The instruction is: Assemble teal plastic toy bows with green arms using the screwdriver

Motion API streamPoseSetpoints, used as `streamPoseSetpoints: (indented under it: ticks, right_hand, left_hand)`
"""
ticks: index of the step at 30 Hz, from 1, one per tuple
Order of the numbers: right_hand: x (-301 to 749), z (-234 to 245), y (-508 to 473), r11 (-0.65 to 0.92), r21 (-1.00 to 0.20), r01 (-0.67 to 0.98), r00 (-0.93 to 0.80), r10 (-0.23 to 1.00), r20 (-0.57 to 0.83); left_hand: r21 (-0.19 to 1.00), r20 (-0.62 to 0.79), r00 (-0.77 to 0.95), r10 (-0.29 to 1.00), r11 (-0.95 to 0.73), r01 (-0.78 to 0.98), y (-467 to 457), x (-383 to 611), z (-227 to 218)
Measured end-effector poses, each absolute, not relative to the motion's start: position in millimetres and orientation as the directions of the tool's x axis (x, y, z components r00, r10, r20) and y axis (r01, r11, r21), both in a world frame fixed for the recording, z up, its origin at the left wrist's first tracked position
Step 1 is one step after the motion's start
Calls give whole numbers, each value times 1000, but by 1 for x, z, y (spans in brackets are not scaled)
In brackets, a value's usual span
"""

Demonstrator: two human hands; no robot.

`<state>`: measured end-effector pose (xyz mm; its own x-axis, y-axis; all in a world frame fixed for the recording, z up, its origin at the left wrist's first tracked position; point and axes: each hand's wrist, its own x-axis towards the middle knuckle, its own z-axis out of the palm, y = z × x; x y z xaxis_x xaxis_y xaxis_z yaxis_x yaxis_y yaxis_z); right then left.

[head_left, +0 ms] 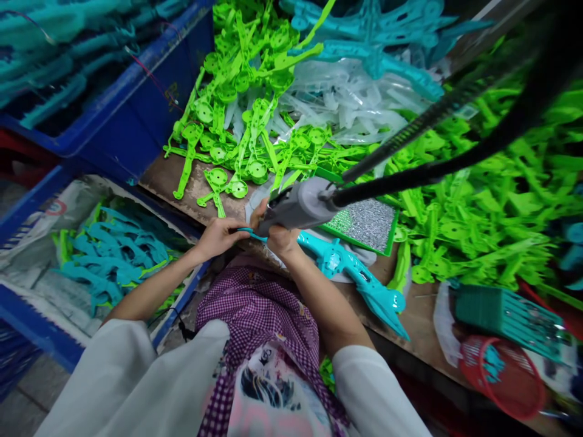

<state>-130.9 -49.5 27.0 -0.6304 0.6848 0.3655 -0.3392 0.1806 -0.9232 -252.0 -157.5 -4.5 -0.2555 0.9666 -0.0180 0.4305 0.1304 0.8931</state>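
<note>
My right hand (281, 241) is wrapped round a grey electric screwdriver (303, 203), which hangs from a coiled cord and a black cable. Its tip points down left and is hidden behind my fingers. Close to it, my left hand (217, 237) pinches the thin end of a teal plastic piece (247, 232) at the table's front edge. Under my right forearm lies a larger teal, gun-shaped plastic body (334, 260); whether it joins the pinched piece is hidden. Just behind, a green tray (392, 238) holds many small metal screws.
Lime-green plastic parts (257, 121) and clear plastic pieces (350, 91) are heaped across the table. A blue crate (132, 115) stands left, above a lined bin (27, 267) of teal and green parts. At right are a red basket (514, 388) and a green box (501, 312).
</note>
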Motion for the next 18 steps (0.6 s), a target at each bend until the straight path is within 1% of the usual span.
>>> streamPoseSetpoints:
  ticks: [4, 7, 9, 11, 12, 14, 16, 18]
  right_hand:
    - [-135, 25, -53, 170, -928, -332, -604, 717, 348]
    - [-133, 36, -49, 162, -911, -380, -541, 760, 360]
    - [-124, 51, -38, 173, -881, -441, -427, 823, 375]
    - [-109, 67, -18, 259, -843, -472, -266, 869, 417]
    - [-100, 73, -6, 326, -831, -451, -178, 879, 442]
    - [-83, 76, 17, 418, -839, -347, -65, 882, 466]
    - [-71, 68, 37, 441, -856, -269, -23, 886, 463]
    - [-66, 53, 52, 444, -861, -250, -11, 887, 461]
  left_hand:
    - [885, 3, -240, 971, 109, 452, -157, -252, -5]
    - [860, 35, -230, 973, 87, 503, -157, -255, -7]
    - [824, 77, -206, 975, 54, 564, -157, -259, -7]
    - [789, 116, -176, 978, 16, 614, -157, -262, -7]
    - [773, 126, -163, 979, 7, 635, -157, -262, -6]
    - [740, 137, -153, 979, 2, 672, -157, -262, -5]
    - [710, 143, -139, 980, -4, 704, -156, -259, -2]
    - [680, 161, -122, 979, -20, 733, -156, -256, -1]
